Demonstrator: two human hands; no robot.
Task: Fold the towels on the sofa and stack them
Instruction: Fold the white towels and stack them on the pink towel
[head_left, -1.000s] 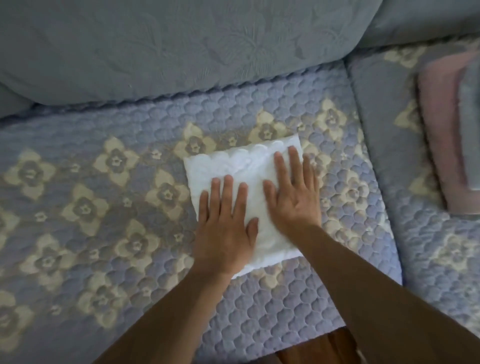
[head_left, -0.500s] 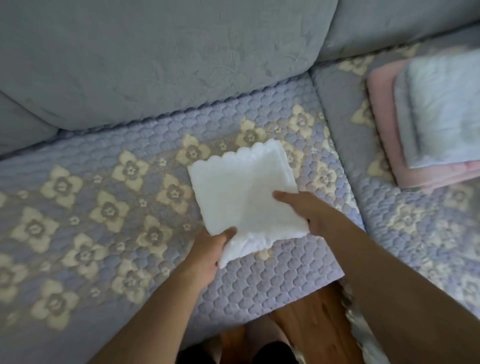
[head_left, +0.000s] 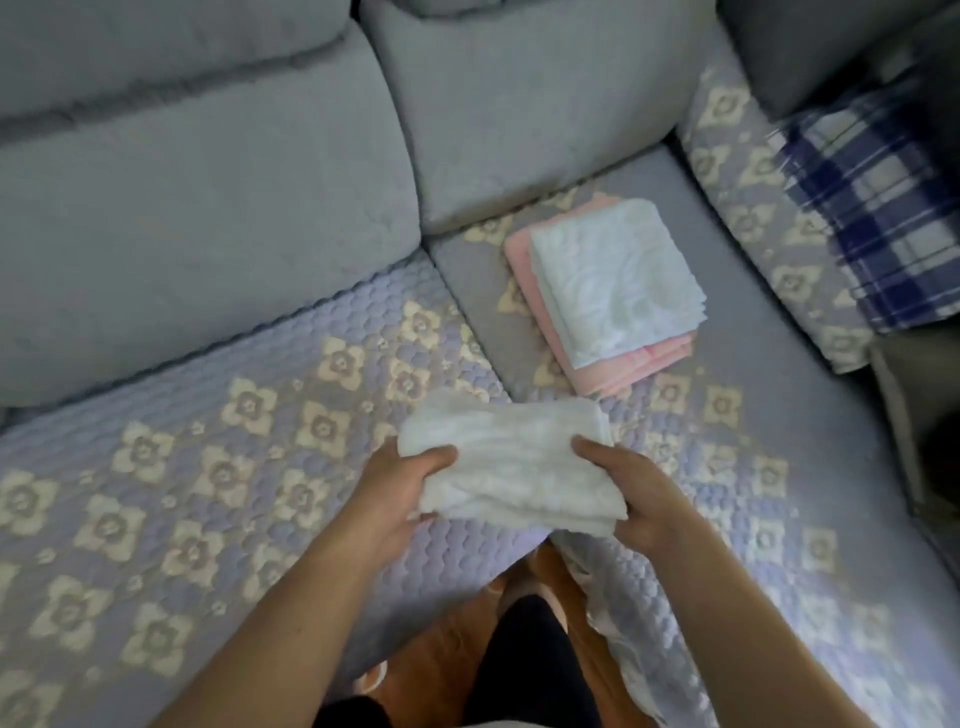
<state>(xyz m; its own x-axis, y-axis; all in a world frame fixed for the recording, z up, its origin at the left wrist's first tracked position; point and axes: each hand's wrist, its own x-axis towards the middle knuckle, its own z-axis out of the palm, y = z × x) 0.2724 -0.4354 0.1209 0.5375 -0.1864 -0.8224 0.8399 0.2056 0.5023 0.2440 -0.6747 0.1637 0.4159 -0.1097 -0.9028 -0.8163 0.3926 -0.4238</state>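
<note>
We have lifted the folded white towel (head_left: 506, 462) off the quilted sofa cover (head_left: 218, 467), where a second ago both palms pressed it flat. So folding looks finished and stacking is next. It hangs between our hands, the left hand (head_left: 400, 488) gripping its left edge and the right hand (head_left: 628, 493) its right. The stack (head_left: 608, 291), pale blue on pink, lies farther away to the right.
</note>
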